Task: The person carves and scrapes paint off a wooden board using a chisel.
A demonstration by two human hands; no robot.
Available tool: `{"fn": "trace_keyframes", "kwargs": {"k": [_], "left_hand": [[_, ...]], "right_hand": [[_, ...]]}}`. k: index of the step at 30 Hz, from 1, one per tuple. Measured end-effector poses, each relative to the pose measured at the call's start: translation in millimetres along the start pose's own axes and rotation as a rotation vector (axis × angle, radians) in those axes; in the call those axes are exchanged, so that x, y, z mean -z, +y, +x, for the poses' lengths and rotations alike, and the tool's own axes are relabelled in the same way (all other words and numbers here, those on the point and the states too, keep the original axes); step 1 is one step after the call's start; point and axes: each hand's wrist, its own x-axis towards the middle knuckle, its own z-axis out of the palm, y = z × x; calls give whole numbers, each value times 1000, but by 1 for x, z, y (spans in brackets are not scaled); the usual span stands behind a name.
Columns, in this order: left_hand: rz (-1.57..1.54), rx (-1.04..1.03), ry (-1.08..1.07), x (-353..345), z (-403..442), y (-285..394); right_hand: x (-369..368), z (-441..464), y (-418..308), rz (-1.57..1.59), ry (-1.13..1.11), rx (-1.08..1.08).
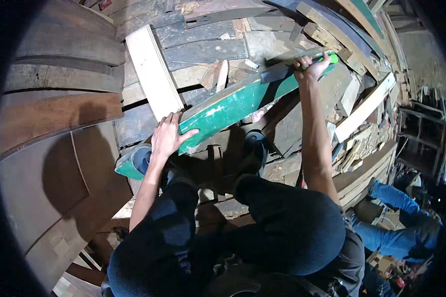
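Observation:
A long plank with worn green paint [223, 111] runs slantwise in front of my knees, raised on its edge. My left hand [167, 136] grips its upper edge near the left part, the thumb lying over the green face. Further along, my right hand [309, 67] is closed around a tool with a bright green handle [334, 58]. A flat grey blade [276, 74] extends left from that hand along the plank's top edge; it looks like a handsaw, though its teeth cannot be made out. My left shoe [142, 157] presses on the plank's near end.
A pale, clean board [153, 72] lies beyond my left hand. Brown panels [59, 173] lean at the left. Stacked offcuts [332, 42] and a white-faced strip [364, 109] lie on the right. Another person's jeans-clad legs [396, 222] show at the lower right.

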Motion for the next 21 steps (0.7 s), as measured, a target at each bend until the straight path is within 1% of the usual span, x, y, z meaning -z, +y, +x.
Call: {"fn": "trace_keyframes", "kwargs": {"k": [2, 3, 4, 6, 7, 10, 12, 14, 17, 18, 20, 21], "left_hand": [[-5, -23, 33, -3, -1, -3], [29, -20, 47, -4, -2, -3], [18, -9, 45, -5, -4, -4], [1, -12, 42, -4, -1, -3], [-16, -21, 18, -3, 1, -3], [-10, -4, 6, -3, 0, -3], [15, -27, 55, -6, -1, -5], [-9, -21, 39, -2, -2, -2], [-4, -16, 18, -2, -1, -2], [1, -31, 20, -3, -1, -2], [7, -41, 40, -5, -1, -6], [13, -19, 44, -6, -1, -4]], "right_hand": [[9, 22, -12, -6, 11, -4], [9, 23, -15, 89, 10, 15], [15, 24, -13, 100, -26, 24], [15, 18, 12, 65, -50, 1], [3, 2, 4, 68, 8, -8], [5, 10, -6, -38, -3, -33], [9, 20, -15, 36, -35, 37], [8, 12, 6, -18, -10, 84], [5, 1, 4, 30, -40, -1], [0, 0, -1, -13, -27, -16], [15, 29, -14, -20, -18, 1], [13, 25, -15, 49, -2, 27]]}}
